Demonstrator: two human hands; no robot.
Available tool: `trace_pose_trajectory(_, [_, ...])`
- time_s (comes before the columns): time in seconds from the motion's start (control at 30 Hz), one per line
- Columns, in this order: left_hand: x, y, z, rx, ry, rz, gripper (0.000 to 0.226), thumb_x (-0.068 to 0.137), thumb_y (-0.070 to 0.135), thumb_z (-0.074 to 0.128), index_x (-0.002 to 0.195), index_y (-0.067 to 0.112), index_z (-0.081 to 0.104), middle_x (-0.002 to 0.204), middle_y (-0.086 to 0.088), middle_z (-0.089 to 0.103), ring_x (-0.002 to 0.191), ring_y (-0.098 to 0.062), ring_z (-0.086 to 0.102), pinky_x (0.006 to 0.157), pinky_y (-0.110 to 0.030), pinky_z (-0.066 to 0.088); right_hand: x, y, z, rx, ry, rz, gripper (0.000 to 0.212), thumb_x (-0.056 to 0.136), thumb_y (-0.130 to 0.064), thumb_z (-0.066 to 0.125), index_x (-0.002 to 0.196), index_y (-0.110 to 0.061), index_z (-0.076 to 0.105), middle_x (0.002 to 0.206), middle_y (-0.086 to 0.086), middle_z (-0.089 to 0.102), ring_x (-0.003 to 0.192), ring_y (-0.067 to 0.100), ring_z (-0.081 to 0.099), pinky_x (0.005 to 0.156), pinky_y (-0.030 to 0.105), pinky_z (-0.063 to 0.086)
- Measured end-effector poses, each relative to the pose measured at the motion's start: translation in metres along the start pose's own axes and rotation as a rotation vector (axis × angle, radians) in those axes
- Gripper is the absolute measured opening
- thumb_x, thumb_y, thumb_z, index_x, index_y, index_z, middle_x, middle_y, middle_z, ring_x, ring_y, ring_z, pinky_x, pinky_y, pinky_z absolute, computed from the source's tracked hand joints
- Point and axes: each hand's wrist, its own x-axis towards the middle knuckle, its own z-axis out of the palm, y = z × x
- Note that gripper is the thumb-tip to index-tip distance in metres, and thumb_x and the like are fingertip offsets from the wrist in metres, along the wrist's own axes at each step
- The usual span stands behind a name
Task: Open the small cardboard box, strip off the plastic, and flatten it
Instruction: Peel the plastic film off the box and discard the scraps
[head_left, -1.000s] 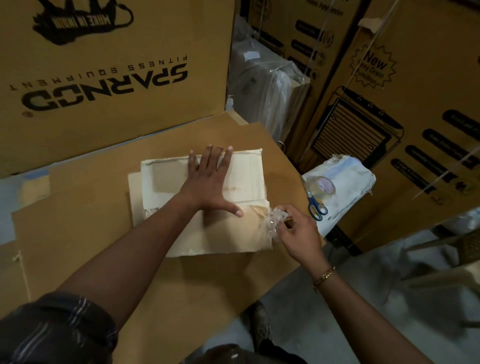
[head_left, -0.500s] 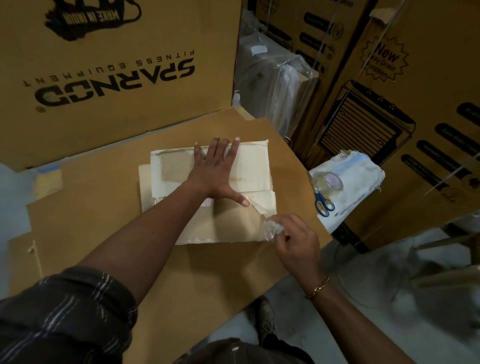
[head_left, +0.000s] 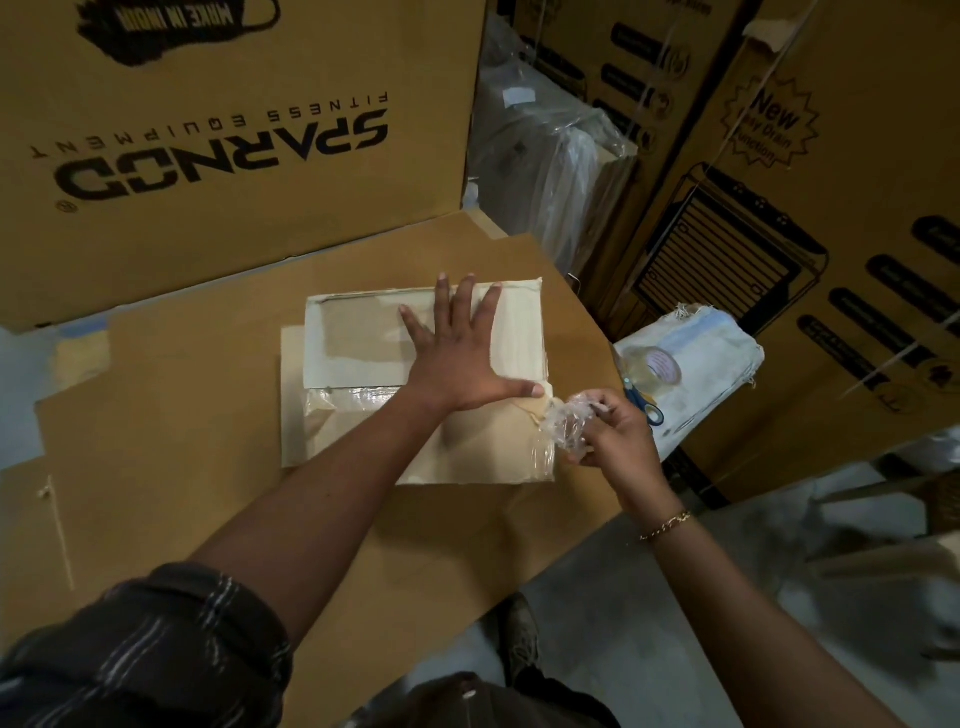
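The small cardboard box (head_left: 358, 338) lies flat and pale on a large brown cardboard sheet (head_left: 171, 415). My left hand (head_left: 457, 358) presses down on its middle with fingers spread. At the box's right edge my right hand (head_left: 608, 431) pinches a crumpled wad of clear plastic (head_left: 563, 423) that still runs onto the box. A strip of clear plastic (head_left: 353, 400) stays stuck across the box's left half.
Big printed cartons stand behind (head_left: 234, 130) and to the right (head_left: 831, 234). A white sack (head_left: 701, 353) at the right carries a tape roll (head_left: 660, 364) and blue-handled scissors (head_left: 644, 405). Plastic-wrapped goods (head_left: 545, 156) fill the gap. Grey floor (head_left: 727, 597) lies lower right.
My right hand went down and away from the box's edge with the plastic, then came back up to the edge. My left hand stayed pressed on the box.
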Motion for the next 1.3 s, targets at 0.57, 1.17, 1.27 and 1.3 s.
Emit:
trace_pose_trajectory(0.57, [0.044,-0.013,-0.002,-0.139,-0.08,-0.145,0.141,0.049,0.096,0.055,0.157,0.027,-0.003,0.167,-0.002,-0.009,0.152,-0.033,-0.018,0.108,-0.079,-0.004,-0.061,0.08,-0.02,-0.971,0.027,-0.638,0.027,0.083,-0.003,0.056,0.103,-0.021,0.059,0.115,-0.004,0.064,0.088,0.02,0.067,0.049,0.031,0.054])
trace_pose_trajectory(1.17, [0.02,-0.021,-0.009,-0.272,-0.066,-0.146,0.105,0.075,0.089,0.035,0.159,0.032,0.01,0.169,0.002,-0.003,0.155,-0.021,-0.009,0.119,-0.061,-0.003,-0.026,0.048,-0.001,-0.261,-0.401,0.08,0.011,0.088,-0.006,0.067,0.093,-0.016,0.069,0.094,0.002,0.074,0.087,0.017,0.07,0.072,0.032,0.058])
trace_pose_trajectory(1.27, [-0.012,-0.016,-0.006,-0.55,0.09,-0.187,0.089,0.08,0.085,0.028,0.147,0.03,0.046,0.163,0.001,0.03,0.153,-0.018,0.015,0.123,-0.052,0.009,-0.035,-0.008,0.013,0.14,-0.475,0.01,0.017,0.081,-0.004,0.067,0.095,-0.013,0.068,0.097,0.009,0.072,0.085,0.021,0.069,0.067,0.03,0.057])
trace_pose_trajectory(1.3, [-0.025,-0.01,-0.009,-0.764,0.145,-0.214,0.086,0.078,0.085,0.032,0.136,0.028,0.059,0.155,-0.001,0.045,0.148,-0.02,0.029,0.122,-0.051,0.019,-0.031,-0.024,0.021,0.262,-0.445,0.012,0.021,0.078,-0.003,0.066,0.094,-0.017,0.068,0.098,0.01,0.073,0.085,0.022,0.07,0.067,0.032,0.057])
